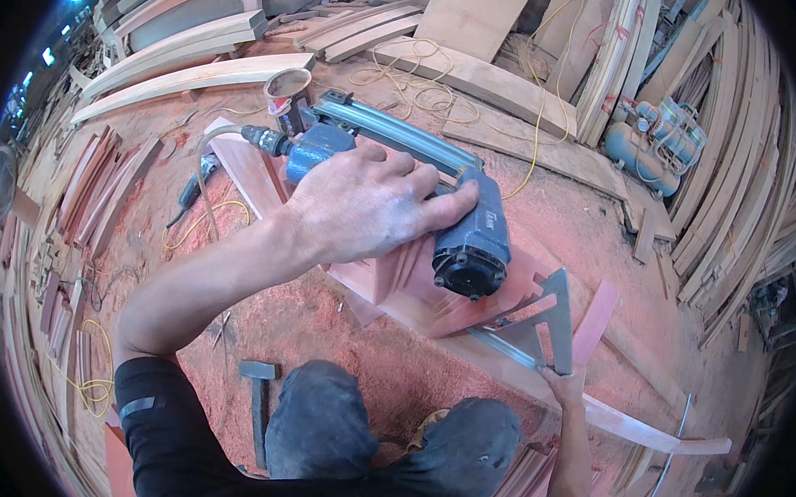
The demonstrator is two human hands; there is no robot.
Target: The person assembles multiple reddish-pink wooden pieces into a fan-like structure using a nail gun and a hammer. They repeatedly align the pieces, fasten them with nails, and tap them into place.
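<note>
My left hand (365, 197) is wrapped round the grip of a blue pneumatic nail gun (485, 226). An air hose (207, 138) joins it through a metal coupling. The gun's long magazine (395, 127) points away to the upper left, and its black round cap faces me. Below the gun lies a reddish wooden workpiece (387, 284) of joined boards; the gun hides part of it. At the workpiece's right end, my right hand (567, 385) is closed on the lower corner of a metal triangular square (558, 324), which stands tilted against the wood.
A hammer (260, 394) lies beside my left knee. Past the gun stand a round can (287, 88) and a corded power tool (199, 184). Yellow cord (426, 65) coils across the dusty floor. An air compressor (646, 149) and stacked boards (736, 149) line the right side.
</note>
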